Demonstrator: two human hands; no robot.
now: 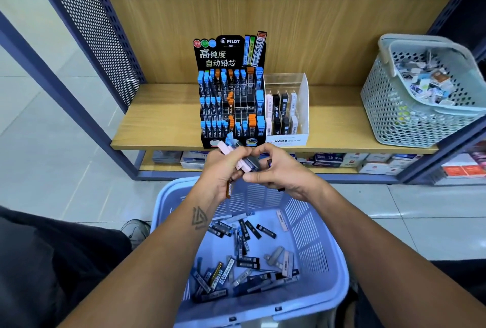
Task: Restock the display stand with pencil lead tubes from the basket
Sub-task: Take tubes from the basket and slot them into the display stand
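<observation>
Pencil lead tubes (243, 162): judged light, stiff, slick plastic, likely to slide out of bundle; best pinched mid-body, 1 at a time. Bundle sits above blue basket (328, 243), just in front of display stand (231, 101) on shelf (163, 120); more tubes loose on basket floor. Left hand (223, 167) curled tight round mixed bundle, pink and dark. Right hand (278, 170) touching bundle, fingers bent, thumb pressing tube end.

Display stand (229, 107) sits mid-shelf (163, 122), clear box (288, 114) touching its right side, mesh basket (420, 96) far right. Basket (252, 262) of lead tubes (236, 270) is on the floor in front, both hands above it.
</observation>
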